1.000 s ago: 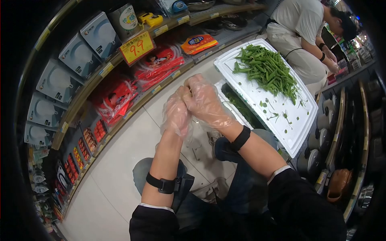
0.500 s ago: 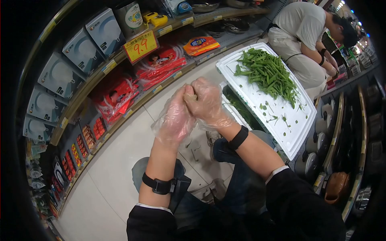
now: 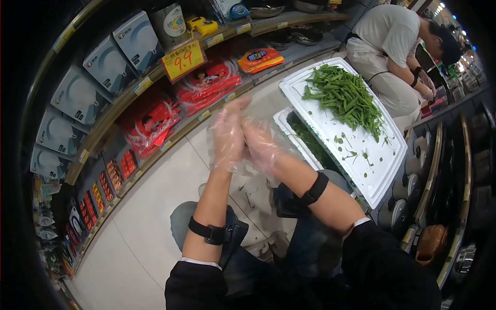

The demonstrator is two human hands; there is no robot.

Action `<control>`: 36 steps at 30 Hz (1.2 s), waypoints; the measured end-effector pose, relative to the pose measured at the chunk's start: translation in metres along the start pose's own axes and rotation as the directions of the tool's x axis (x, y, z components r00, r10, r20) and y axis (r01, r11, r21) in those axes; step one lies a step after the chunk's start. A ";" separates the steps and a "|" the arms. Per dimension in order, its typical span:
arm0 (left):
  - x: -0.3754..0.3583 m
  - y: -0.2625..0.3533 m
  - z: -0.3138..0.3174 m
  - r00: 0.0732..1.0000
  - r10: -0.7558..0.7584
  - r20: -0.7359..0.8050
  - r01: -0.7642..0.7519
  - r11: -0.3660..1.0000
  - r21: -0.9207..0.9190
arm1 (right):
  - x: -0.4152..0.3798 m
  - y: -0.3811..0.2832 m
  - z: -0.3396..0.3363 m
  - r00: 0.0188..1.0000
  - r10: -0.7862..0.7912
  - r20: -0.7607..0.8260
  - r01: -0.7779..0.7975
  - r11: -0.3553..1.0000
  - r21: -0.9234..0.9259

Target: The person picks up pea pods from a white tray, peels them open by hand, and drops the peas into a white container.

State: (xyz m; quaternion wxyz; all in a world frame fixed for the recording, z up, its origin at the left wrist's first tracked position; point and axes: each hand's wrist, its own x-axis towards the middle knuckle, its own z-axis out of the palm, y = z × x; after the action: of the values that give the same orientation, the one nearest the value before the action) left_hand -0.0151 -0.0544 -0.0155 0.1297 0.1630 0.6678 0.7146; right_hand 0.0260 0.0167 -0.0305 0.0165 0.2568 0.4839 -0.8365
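Both of my hands wear clear, loose plastic gloves and meet palm to palm above the tiled floor. My left hand (image 3: 229, 135) has its fingers stretched out, pointing toward the shelf. Against it lies my right hand (image 3: 262, 143), flat and slightly smeared by motion. Nothing shows between the palms, though the inner faces are hidden. To the right of my hands, green pea pods (image 3: 345, 97) lie heaped on a white foam lid (image 3: 356, 173), with small leaf scraps around them. Under the lid, a white foam box (image 3: 283, 120) holds more greenery, partly covered.
A shelf on the left carries boxed goods (image 3: 106, 64), red packets (image 3: 150, 124) and a yellow price sign (image 3: 183, 61). Another person (image 3: 385, 36) crouches beyond the lid. Pots (image 3: 399, 212) line the right shelf. Plant scraps (image 3: 249, 199) lie on the floor.
My hands, curled together before, have straightened into flat palms pressed against each other. The left fingers now reach farther up. The view has shifted slightly.
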 end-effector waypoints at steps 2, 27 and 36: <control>-0.001 0.004 -0.001 1.000 0.015 -0.027 -0.016 1.000 -0.025 | -0.017 -0.020 0.002 0.995 0.011 0.100 -0.011 1.000 0.008; 0.002 -0.004 0.006 0.997 0.060 -0.047 -0.065 0.991 -0.121 | -0.020 -0.020 0.002 0.803 -0.548 0.234 0.561 0.563 -0.607; 0.003 -0.004 0.008 0.997 -0.047 -0.058 0.020 0.919 -0.395 | -0.017 -0.010 0.007 0.781 -0.597 0.183 0.608 0.660 -0.441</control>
State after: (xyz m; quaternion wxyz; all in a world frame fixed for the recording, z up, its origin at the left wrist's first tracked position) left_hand -0.0144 -0.0456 -0.0192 0.1499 0.0982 0.5172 0.8369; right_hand 0.0345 0.0125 -0.0122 -0.1929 0.0606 0.7314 -0.6512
